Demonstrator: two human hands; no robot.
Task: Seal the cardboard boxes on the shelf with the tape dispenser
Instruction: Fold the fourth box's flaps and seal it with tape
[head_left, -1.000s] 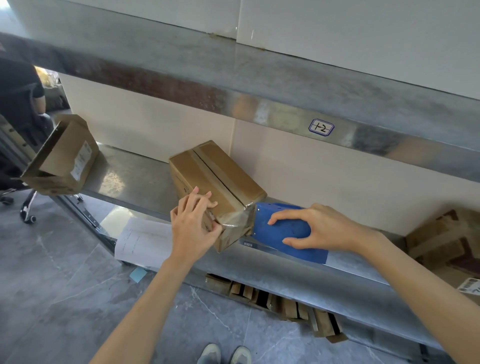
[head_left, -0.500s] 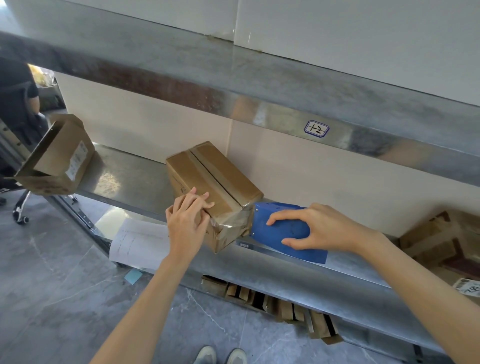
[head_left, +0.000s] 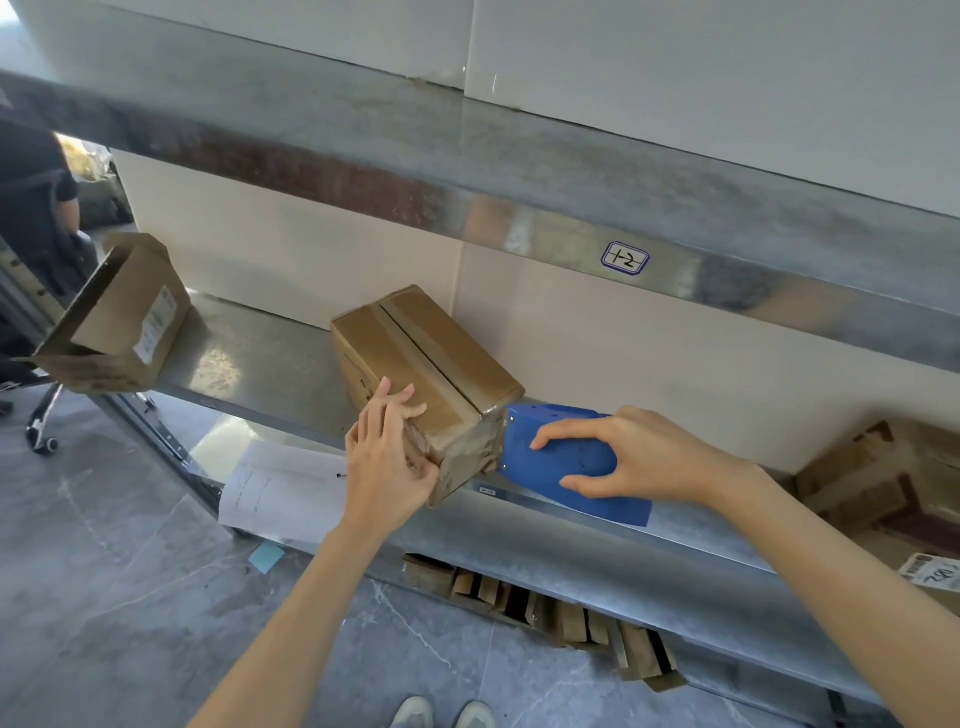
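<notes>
Left hand (head_left: 387, 457): fingers straight and together, laid flat over the near top corner of the cardboard box (head_left: 431, 353), thumb against its side. Right hand (head_left: 639, 457): fingers and thumb curled round the blue tape dispenser (head_left: 550, 462), whose front end met the box's taped end; whether tape was feeding could not be made out. Box sat askew on the metal shelf (head_left: 249, 364), near corner at the front edge. Open carton (head_left: 119, 322): at the shelf's left end.
</notes>
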